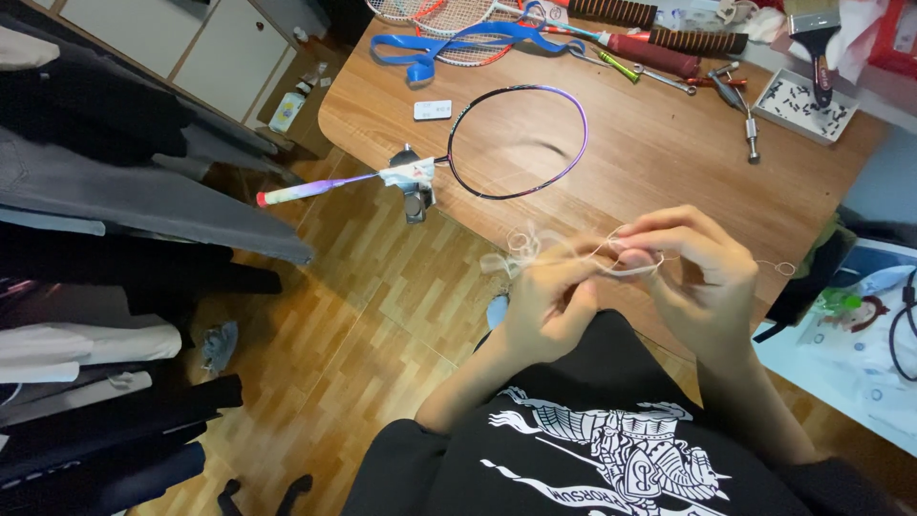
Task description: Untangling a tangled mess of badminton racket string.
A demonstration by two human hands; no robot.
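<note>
My left hand and my right hand meet in front of my chest, both pinching a thin white racket string. Loose coils of the same string hang to the left of my left hand, and a strand trails right to a small loop. On the wooden table beyond my hands lies an unstrung badminton racket frame, black and purple, with a pale handle sticking out over the table's left edge.
Further racket handles, a blue ribbon, metal hand tools and a white tray of small parts lie at the table's far side. Dark clothes hang at left. Wood floor lies below.
</note>
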